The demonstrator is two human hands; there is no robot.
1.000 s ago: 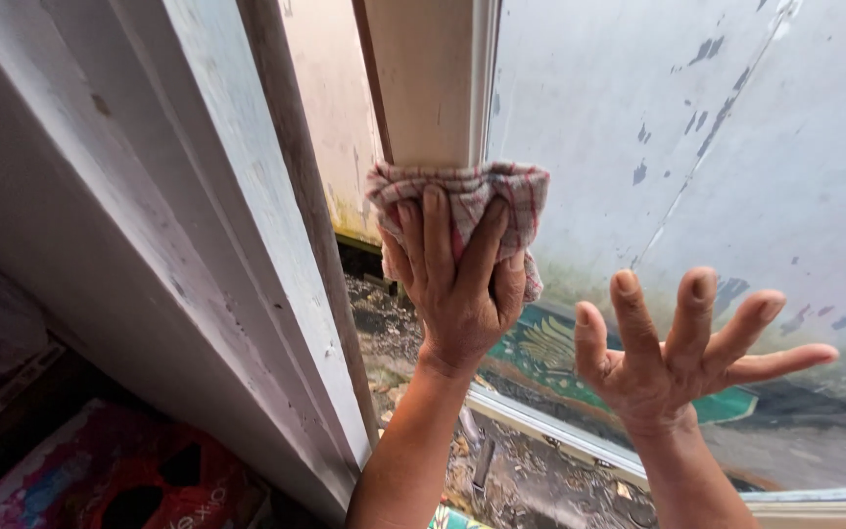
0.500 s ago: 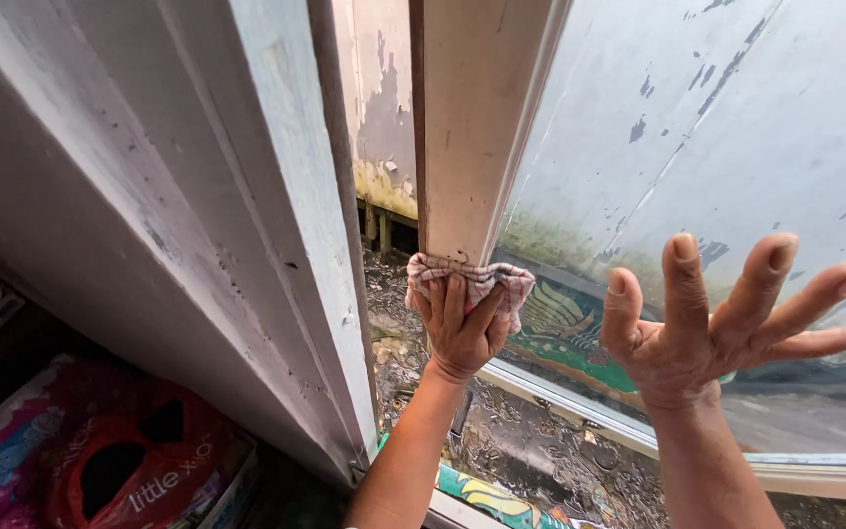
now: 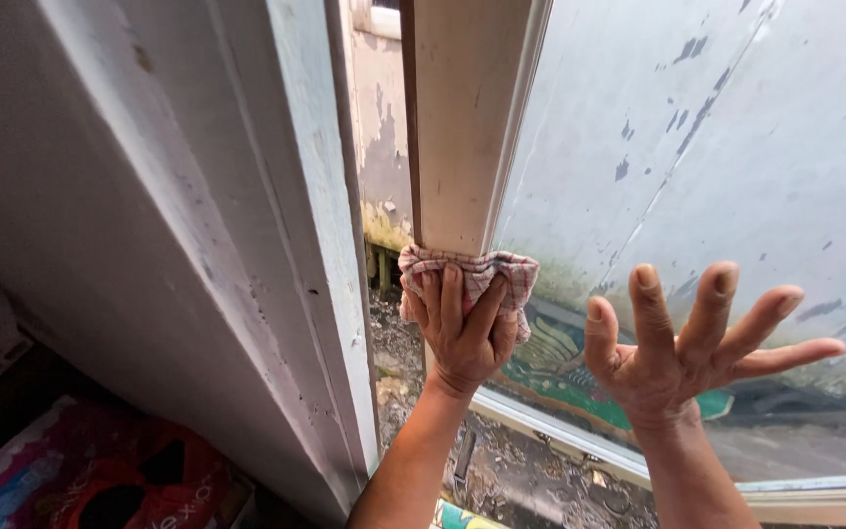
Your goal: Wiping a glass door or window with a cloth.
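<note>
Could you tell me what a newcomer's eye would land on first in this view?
Most striking is the left hand at centre, pressing a bunched red-and-white checked cloth against the cream window frame. Just to its right, the right hand spreads its fingers wide, empty, against the window pane, which shows a peeling, stained wall. A pale, scuffed door jamb fills the left side.
</note>
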